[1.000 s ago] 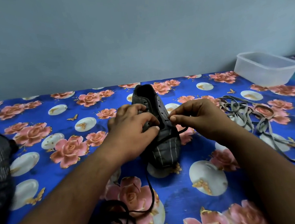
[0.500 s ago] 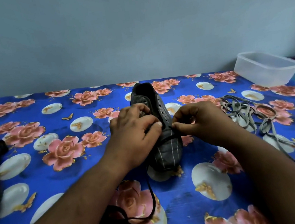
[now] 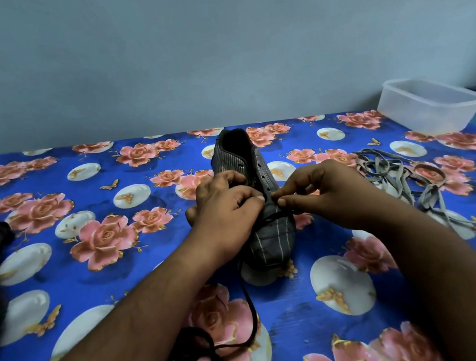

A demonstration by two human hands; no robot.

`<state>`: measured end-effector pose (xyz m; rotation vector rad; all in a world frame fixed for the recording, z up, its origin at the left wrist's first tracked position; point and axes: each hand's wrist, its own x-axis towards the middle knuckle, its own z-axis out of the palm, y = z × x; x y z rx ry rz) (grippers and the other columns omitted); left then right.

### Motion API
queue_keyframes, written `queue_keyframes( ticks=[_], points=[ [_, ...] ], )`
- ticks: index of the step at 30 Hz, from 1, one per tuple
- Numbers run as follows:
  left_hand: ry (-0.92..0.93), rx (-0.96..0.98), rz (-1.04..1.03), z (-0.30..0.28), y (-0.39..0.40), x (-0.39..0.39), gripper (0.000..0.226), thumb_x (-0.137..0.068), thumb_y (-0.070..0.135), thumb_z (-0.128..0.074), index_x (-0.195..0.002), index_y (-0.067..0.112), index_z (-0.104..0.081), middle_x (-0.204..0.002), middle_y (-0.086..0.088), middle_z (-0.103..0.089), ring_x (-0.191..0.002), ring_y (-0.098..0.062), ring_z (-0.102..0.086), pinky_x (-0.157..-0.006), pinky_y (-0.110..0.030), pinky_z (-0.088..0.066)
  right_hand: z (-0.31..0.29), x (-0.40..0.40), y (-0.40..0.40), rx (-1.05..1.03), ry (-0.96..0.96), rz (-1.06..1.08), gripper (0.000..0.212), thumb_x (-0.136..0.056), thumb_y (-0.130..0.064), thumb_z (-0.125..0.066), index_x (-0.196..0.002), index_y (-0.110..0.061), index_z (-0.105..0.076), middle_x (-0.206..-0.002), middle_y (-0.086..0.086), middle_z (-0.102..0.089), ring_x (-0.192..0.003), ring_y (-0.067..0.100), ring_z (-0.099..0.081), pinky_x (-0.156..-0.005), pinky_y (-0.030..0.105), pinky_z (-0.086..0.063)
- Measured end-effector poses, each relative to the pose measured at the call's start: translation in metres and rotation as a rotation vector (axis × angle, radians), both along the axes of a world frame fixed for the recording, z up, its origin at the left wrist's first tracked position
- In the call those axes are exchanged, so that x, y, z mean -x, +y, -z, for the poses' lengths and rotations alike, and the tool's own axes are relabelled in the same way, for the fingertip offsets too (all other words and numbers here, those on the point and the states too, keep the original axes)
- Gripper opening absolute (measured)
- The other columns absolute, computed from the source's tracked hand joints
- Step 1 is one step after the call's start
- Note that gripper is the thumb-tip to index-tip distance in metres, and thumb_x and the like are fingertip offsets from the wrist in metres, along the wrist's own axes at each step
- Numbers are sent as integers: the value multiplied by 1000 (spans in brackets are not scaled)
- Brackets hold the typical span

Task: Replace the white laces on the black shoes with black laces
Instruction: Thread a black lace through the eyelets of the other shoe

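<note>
Pale laces (image 3: 390, 174) beside shoe (image 3: 269, 230); tub (image 3: 430, 105) beyond

Shoe (image 3: 269, 233) on flowered cloth (image 3: 84, 197), toe toward person. Left hand (image 3: 228, 208) grips shoe's left side; right hand (image 3: 324, 191) pinches black lace (image 3: 252, 306) at eyelets. Pale laces (image 3: 390, 172) right of shoe.

No readable txt, labels, brands or nos. anywhere: shoe (image 3: 269, 230), container (image 3: 430, 108), cloth (image 3: 65, 289) all unmarked.
</note>
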<state>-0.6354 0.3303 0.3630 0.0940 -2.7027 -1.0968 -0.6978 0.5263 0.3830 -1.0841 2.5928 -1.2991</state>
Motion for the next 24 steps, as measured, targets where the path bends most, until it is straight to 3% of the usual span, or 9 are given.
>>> queue_keyframes(
  ticks=[3, 6, 10, 13, 15, 16, 18, 21, 24],
  points=[
    [12, -26, -5, 3, 0, 3, 18, -90, 55, -64, -82, 40, -71, -127, 23, -46, -133, -10, -26, -99, -32, -14, 2, 2, -3, 29, -31, 17, 7, -85, -15, -80, -88, -20, -80, -79, -3, -76, -65, 2, -65, -65, 15, -50],
    [72, -151, 2, 5, -5, 7, 34, -64, 76, -58, -76, 48, -72, -113, 26, -50, -127, -11, -34, -111, -46, -29, 1, 1, -3, 52, -65, 5, 4, -83, -16, -82, -84, -18, -78, -76, -3, -75, -63, 1, -63, -65, 14, -49],
    [103, -215, -5, 10, -8, 13, 33, -63, 72, -54, -82, 49, -69, -107, 22, -55, -124, -16, -42, -108, -52, -35, 3, 0, -6, 76, -76, 5, 17, -83, -30, -79, -94, -18, -76, -74, 0, -72, -66, 4, -64, -64, 14, -47],
    [172, -400, 20, 9, -11, 13, 28, -79, 58, -56, -83, 33, -68, -90, 13, -64, -102, -21, -60, -90, -52, -49, 10, 0, -11, 36, 38, 15, 28, -82, -42, -75, -107, -29, -73, -77, -1, -63, -76, 13, -64, -70, 9, -43],
    [175, -505, 81, 5, -14, 8, 23, -90, 44, -56, -86, 23, -65, -78, 4, -62, -76, -16, -58, -66, -44, -48, 15, 0, -17, 64, 111, 28, 23, -85, -36, -79, -106, -28, -74, -80, 1, -62, -81, 12, -58, -73, 10, -41],
    [183, -483, 115, 4, -17, 6, 24, -93, 43, -54, -89, 21, -64, -78, 0, -62, -75, -17, -57, -65, -44, -48, 16, 0, -20, 81, 136, 23, 19, -86, -34, -79, -103, -26, -76, -82, 2, -62, -82, 12, -57, -73, 12, -40],
    [194, -339, 172, 6, -24, 4, 30, -93, 54, -50, -98, 28, -64, -91, 4, -66, -91, -18, -61, -82, -52, -51, 18, 0, -24, 92, 167, 0, 12, -85, -33, -77, -93, -25, -76, -83, 2, -63, -81, 13, -58, -73, 19, -42],
    [105, 26, 199, 9, -34, 2, 47, -82, 77, -38, -116, 48, -55, -124, 23, -53, -126, -10, -43, -109, -52, -35, 16, -1, -26, 231, 51, 41, 4, -91, -24, -74, -89, -23, -72, -82, 0, -68, -78, 9, -61, -73, 22, -47],
    [33, 147, 218, 2, -36, -1, 74, -73, 83, -36, -136, 48, -47, -138, 26, -40, -134, -2, -29, -113, -44, -26, 7, 1, -19, 566, -168, 175, 6, -98, -15, -64, -94, -15, -69, -81, -3, -69, -71, 6, -58, -73, 25, -50]
  ],
)
